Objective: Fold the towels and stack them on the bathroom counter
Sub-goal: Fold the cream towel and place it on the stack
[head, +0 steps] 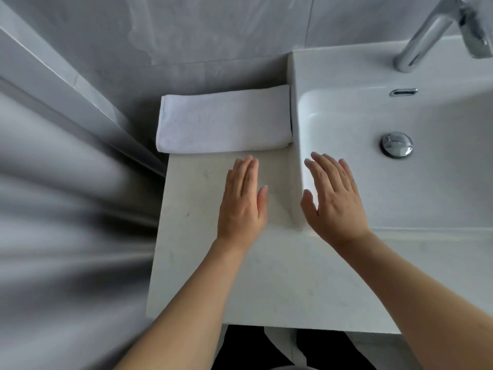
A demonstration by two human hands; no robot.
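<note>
Head view, item one: folded white towel (224, 120) at the counter (213, 276) back, touching the basin (296, 102) wall. My left hand (241, 206) and right hand (334, 196) hover flat, empty. Risk: stacking carelessly could skew its overhanging left end.

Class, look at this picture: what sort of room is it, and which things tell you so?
Most likely a bathroom. A white sink basin with a chrome faucet and drain plug sits beside a pale counter, where a folded white towel lies against the grey tiled wall.
</note>
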